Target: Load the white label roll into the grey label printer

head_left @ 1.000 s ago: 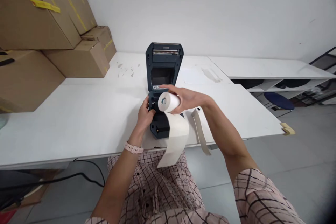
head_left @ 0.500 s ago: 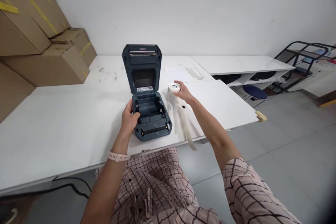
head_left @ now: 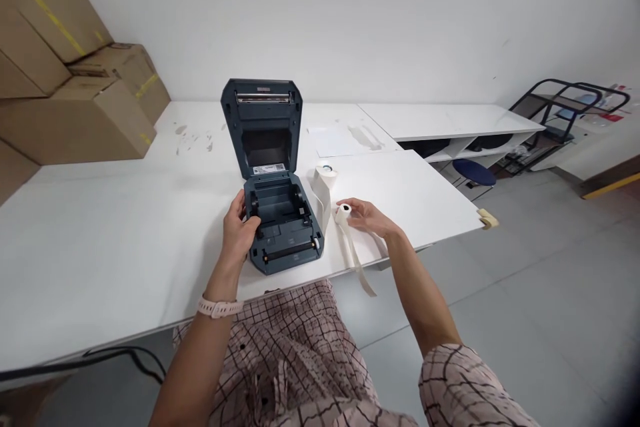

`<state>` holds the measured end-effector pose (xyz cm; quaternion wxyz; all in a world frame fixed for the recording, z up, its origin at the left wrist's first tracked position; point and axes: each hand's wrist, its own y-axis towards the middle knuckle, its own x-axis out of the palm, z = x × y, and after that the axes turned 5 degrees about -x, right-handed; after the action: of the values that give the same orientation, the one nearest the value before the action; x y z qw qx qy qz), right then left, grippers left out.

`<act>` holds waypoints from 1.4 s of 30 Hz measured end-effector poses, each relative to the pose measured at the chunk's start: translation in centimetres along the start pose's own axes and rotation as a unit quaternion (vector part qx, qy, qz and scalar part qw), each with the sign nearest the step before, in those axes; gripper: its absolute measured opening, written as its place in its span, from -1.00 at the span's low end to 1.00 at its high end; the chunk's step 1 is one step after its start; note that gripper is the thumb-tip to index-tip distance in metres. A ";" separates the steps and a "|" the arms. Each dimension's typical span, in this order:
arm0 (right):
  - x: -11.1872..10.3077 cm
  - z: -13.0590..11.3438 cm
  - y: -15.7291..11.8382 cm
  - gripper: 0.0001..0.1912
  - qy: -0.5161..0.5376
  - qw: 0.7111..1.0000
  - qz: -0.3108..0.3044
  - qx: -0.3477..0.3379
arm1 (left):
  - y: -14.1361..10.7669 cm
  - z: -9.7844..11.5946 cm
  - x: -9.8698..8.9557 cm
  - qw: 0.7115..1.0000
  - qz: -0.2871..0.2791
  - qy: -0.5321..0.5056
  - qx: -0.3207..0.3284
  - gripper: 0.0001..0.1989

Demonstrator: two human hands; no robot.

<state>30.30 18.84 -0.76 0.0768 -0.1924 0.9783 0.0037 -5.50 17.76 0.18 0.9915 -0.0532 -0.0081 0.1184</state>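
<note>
A dark blue-grey label printer (head_left: pixel 283 237) stands on the white table with its lid raised and its inner bay showing no roll. My left hand (head_left: pixel 239 230) grips the printer's left side, thumb over the rim; the other fingers are partly hidden. To the right of the printer, my right hand (head_left: pixel 373 219) has its fingers and thumb around a small label roll (head_left: pixel 343 215) standing on end. From this roll a loose strip trails past the table's front edge. Just behind it stands a larger white label roll (head_left: pixel 326 177), with a length of its paper unwound toward me.
Cardboard boxes (head_left: pixel 107 123) are stacked at the back left. A sheet of white paper (head_left: pixel 330 141) lies near the wall. On the right are the table's padded corner (head_left: pixel 487 218), a blue stool (head_left: pixel 474 172) and a black metal frame (head_left: pixel 565 103). Black cables hang below the left edge.
My right hand has let go of the larger label roll and moved toward me to the small one. The left hand stays on the printer. The view has shifted slightly.
</note>
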 end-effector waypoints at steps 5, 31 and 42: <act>2.2 -5.7 0.7 -0.23 0.111 0.989 -0.041 -0.092 | -0.5 0.3 0.2 1.000 -0.006 -0.014 0.004 -0.09; 11.4 -9.5 -1.2 -0.04 -0.445 0.816 -0.278 -0.243 | -1.5 0.3 0.2 0.999 -0.021 -0.026 0.039 -0.16; 12.1 -7.8 -2.5 -0.19 -0.448 0.826 -0.215 -0.266 | -1.5 0.3 0.2 0.995 -0.059 -0.072 -0.018 -0.14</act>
<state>19.03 11.69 5.21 0.4514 -0.3883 0.7313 0.3326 -5.02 16.42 0.61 0.9925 -0.0617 -0.0847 0.0629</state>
